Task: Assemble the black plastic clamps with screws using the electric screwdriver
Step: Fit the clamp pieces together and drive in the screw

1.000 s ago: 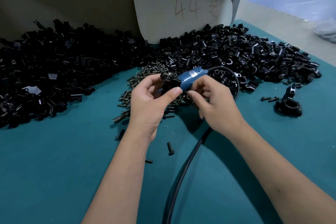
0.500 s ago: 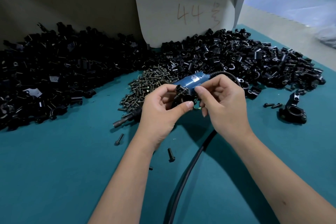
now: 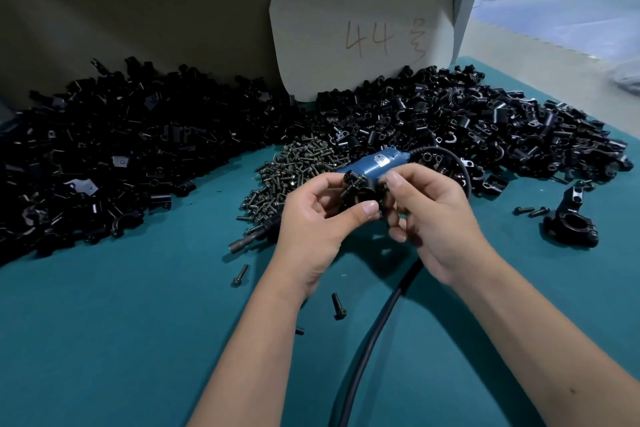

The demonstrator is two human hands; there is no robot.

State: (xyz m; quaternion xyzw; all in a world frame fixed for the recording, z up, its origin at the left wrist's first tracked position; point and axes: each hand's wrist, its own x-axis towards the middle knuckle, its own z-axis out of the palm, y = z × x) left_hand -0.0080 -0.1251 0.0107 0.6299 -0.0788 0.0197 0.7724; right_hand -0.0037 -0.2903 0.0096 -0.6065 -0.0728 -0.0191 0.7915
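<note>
Across the teal felt-like table covering (image 3: 104, 340), two great heaps of black plastic clamp parts spread out, the left heap (image 3: 114, 156) against a drab wall and the right heap (image 3: 485, 128) running toward the table's far corner. Between them lies a mound of dark screws (image 3: 287, 170), with a few strays nearer the person. Beyond the corner the room opens onto a pale blue floor (image 3: 554, 10) with blurred, colourful clutter at its far end. Propped against the wall is a grey rounded board (image 3: 360, 10) with "44" handwritten on it and one character after it that I cannot read. Both hands meet above the screws: the left hand (image 3: 318, 218) grips a black clamp (image 3: 358, 189) with thumb and fingers curled round it, and the right hand (image 3: 436, 215) pinches the same clamp from the other side. Just behind lies the blue electric screwdriver (image 3: 377, 163), its small label illegible, its black cable (image 3: 374, 340) trailing toward the person. One assembled clamp (image 3: 571, 225) sits apart at the right.
</note>
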